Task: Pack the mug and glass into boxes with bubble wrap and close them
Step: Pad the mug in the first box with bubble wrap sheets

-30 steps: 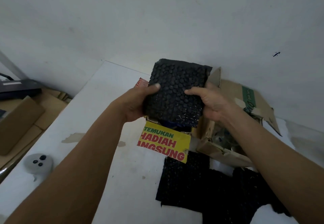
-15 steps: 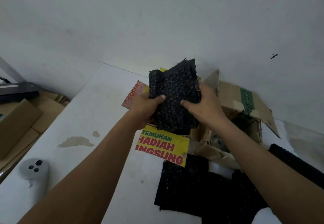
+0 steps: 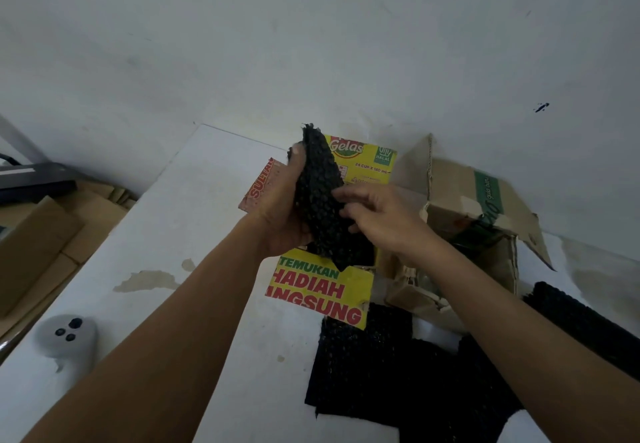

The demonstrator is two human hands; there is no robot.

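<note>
A folded piece of black bubble wrap [image 3: 320, 196] stands upright above the open yellow printed box [image 3: 318, 290]. My left hand [image 3: 280, 214] grips its left side, thumb up along the edge. My right hand [image 3: 377, 215] touches its right side with loosely curled fingers. To the right stands an open brown cardboard box [image 3: 460, 196], with something shiny partly visible low inside it. Neither mug nor glass shows clearly.
More black bubble wrap sheets [image 3: 398, 373] lie on the white table [image 3: 180, 234] at the front right. A grey controller [image 3: 67, 338] lies near the left edge. Flattened cardboard [image 3: 38, 238] is stacked beyond the table on the left. A white wall stands close behind.
The flat bubble wrap sheet has been folded narrower between both hands and turned edge-on. The yellow box's far flap is now uncovered.
</note>
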